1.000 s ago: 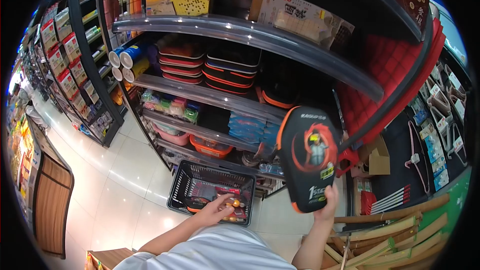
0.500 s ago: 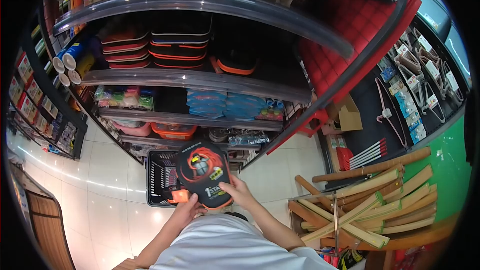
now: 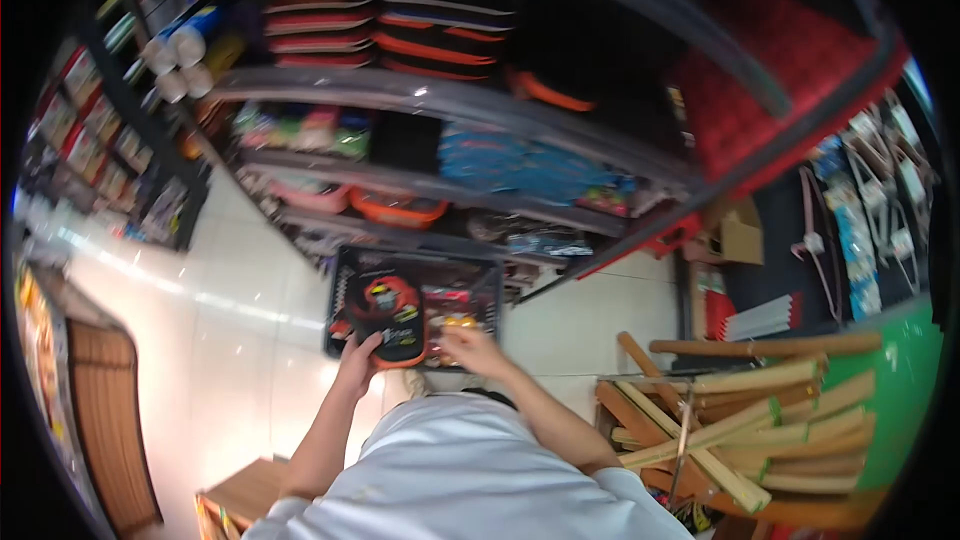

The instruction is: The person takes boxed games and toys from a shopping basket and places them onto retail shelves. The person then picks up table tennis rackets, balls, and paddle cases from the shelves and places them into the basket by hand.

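A black paddle-shaped case (image 3: 388, 305) with orange trim and a red round print is over the left part of a black shopping basket (image 3: 487, 285) on the floor. My left hand (image 3: 358, 360) grips the case's lower edge, thumb on top. My right hand (image 3: 472, 350) is over the basket's right part, beside red packages and small orange-yellow items (image 3: 460, 322). Its fingers are blurred, and whether they hold anything is unclear.
Ahead, a shelf rack (image 3: 420, 90) carries stacked black and red cases, blue packets (image 3: 500, 162) and an orange basin (image 3: 398, 208). Rolled mats (image 3: 770, 440) stand at the lower right. A wooden stand (image 3: 245, 485) is at the lower left.
The case has come down from the right to above the basket. My left hand has taken hold of it, and my right hand has let go and moved over the basket.
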Motion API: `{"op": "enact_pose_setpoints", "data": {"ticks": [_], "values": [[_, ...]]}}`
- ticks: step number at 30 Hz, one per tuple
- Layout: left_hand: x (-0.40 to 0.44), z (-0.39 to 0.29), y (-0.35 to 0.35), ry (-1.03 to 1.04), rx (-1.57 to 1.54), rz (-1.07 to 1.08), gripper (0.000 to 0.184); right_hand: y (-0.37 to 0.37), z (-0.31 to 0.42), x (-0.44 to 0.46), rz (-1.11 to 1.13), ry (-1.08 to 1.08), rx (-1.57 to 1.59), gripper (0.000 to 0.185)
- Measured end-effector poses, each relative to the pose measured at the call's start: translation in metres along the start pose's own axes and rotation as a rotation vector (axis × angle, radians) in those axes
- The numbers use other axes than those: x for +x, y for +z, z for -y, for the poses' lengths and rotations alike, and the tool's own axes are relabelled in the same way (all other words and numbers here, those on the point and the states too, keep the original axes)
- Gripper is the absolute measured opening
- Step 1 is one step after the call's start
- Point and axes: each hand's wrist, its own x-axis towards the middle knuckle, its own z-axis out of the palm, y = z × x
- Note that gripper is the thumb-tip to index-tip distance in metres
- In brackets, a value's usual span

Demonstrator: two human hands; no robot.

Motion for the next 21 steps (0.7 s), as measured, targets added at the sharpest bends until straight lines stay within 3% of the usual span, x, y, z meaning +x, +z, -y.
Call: {"op": "enact_pose_setpoints", "data": {"ticks": [2,8,21], "values": [[0.018,0.003,-0.028,-0.007,0.142,-0.057,0.048,-0.018,-0.007,-0.016,0.042,0.153,0.177,0.038],[0.052,-0.014,-0.055,-0.102,0.493,-0.216,0.059,-0.048,-0.072,-0.063,-0.122,0.384,0.083,0.036],[0.145,0.023,-0.086,-0.38,0.527,-0.261,0.04,-0.057,-0.15,-0.134,-0.182,0.541,-0.011,0.031]]}}
